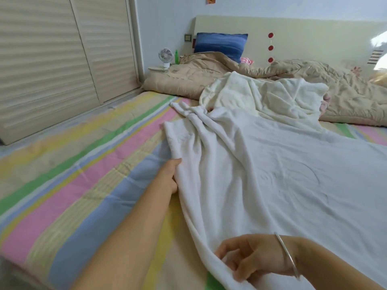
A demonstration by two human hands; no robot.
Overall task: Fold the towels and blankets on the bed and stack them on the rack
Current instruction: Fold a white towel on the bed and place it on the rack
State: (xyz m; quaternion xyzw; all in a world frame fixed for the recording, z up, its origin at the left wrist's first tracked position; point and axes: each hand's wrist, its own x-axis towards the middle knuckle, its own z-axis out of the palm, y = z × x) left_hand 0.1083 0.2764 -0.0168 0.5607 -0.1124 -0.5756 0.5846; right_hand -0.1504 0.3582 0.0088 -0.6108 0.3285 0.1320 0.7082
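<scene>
At far left, louvred wardrobe doors (52, 59), closed, close beside the bed. Next to them, a broad band of striped sheet (83, 174), bare up to the left hand (169, 176). Reaches well out along the left edge of the white blanket (282, 174) and holds it there: thumb on top, fingers tucked under the cloth and hidden, so how firm the pinch is cannot be told. Just beyond that hand, bunched ridges running up to a crumpled far corner.

In the middle and to the right, the white blanket itself, spread fairly flat on the bed and not yet folded. No rack in view.

At the near hem, the right hand (251, 256), a thin bangle (287, 254) on its wrist. Fingers curled, pinching the hem's edge between thumb and fingertips.

Further right and up the bed, a cream cloth (261, 95) heaped on the blanket's far end, with a beige quilt (345, 95) rumpled behind it.

Likely trouble from here:
- Pulling or folding with both grips on the near left side probably leaves the far corner bunched, giving a crooked, lumpy fold.
- Tugging may drag the cream cloth along, since the two overlap.
- A shallow pinch at the hem may slip off the soft pile under tension.
- Bangle possibly catching the nap.
</scene>
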